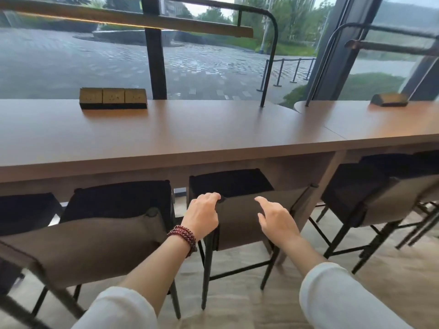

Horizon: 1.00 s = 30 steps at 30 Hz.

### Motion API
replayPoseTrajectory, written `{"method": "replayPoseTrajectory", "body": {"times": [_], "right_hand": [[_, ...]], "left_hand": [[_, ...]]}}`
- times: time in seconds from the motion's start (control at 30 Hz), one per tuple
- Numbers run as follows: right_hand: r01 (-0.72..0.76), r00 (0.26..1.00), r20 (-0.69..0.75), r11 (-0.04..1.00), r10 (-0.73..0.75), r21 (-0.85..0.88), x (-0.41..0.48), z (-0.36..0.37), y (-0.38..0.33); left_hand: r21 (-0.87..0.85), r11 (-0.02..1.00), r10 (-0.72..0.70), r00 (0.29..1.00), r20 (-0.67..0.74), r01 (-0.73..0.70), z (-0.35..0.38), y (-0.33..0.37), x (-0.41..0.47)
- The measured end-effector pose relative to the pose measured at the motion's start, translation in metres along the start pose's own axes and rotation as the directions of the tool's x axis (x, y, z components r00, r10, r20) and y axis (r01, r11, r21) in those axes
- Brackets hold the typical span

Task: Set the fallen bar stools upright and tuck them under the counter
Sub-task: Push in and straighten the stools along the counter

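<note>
Stools stand in a row along the near edge of the tabletop [166,134], all on their feet as far as I can see. The middle stool [240,224] is the one I am working on. It is upright, with its dark seat pushed partly under the tabletop's overhang and its brown backrest facing me.

My left grip [202,216] is curled over the backrest's top left corner, fingers hooked across the upper edge, so it holds the middle stool. A dark red beaded bracelet [184,236] is wound around that wrist. My right grip [276,219] is wide, fingers loose and spread. Its index finger points at the top edge of the backrest near its middle, and I cannot tell whether the fingertip touches the fabric.

Just beside it, the left stool [95,243] stands upright with its backrest closer to me and its seat only just under the edge. The right stool [370,195] stands apart on the other side, seat beneath the tabletop and turned at a slight angle.

On the tabletop, a socket block [113,98] with three gold faces sits near the window glass, well apart from both grips. The stools' black legs rest on a pale wood-patterned floor [237,300].
</note>
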State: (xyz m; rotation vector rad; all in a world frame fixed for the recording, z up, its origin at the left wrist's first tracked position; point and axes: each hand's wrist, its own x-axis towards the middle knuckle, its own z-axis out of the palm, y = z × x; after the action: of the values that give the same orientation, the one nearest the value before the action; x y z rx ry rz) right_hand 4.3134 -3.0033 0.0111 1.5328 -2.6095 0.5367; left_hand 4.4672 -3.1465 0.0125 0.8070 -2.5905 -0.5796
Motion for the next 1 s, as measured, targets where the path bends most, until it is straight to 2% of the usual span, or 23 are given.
{"method": "replayPoseTrajectory", "body": {"times": [0.13, 0.4, 0.57, 0.7, 0.83, 1.0], "right_hand": [[-0.034, 0.998, 0.048, 0.999, 0.034, -0.009, 0.013, 0.000, 0.044], [0.019, 0.998, 0.068, 0.991, -0.010, -0.131, 0.081, 0.010, 0.114], [0.037, 0.988, 0.154, 0.981, -0.007, -0.192, 0.111, 0.014, 0.143], [0.086, 0.948, 0.319, 0.953, 0.012, -0.292, 0.127, 0.017, 0.161], [0.146, 0.898, 0.440, 0.941, 0.004, -0.306, 0.139, 0.018, 0.183], [0.235, 0.885, 0.460, 0.918, -0.067, -0.319, 0.146, 0.016, 0.199]], "left_hand": [[0.067, 0.997, 0.044, 0.999, 0.025, -0.046, 0.031, 0.025, 0.028], [0.256, 0.964, 0.038, 0.989, 0.145, -0.075, 0.078, 0.043, 0.104], [0.345, 0.939, -0.098, 0.953, 0.286, -0.008, 0.097, 0.047, 0.127], [0.428, 0.902, -0.220, 0.912, 0.345, 0.056, 0.101, 0.051, 0.133], [0.496, 0.859, -0.308, 0.903, 0.299, 0.128, 0.105, 0.057, 0.134], [0.578, 0.784, -0.404, 0.893, 0.198, 0.227, 0.108, 0.067, 0.126]]}}
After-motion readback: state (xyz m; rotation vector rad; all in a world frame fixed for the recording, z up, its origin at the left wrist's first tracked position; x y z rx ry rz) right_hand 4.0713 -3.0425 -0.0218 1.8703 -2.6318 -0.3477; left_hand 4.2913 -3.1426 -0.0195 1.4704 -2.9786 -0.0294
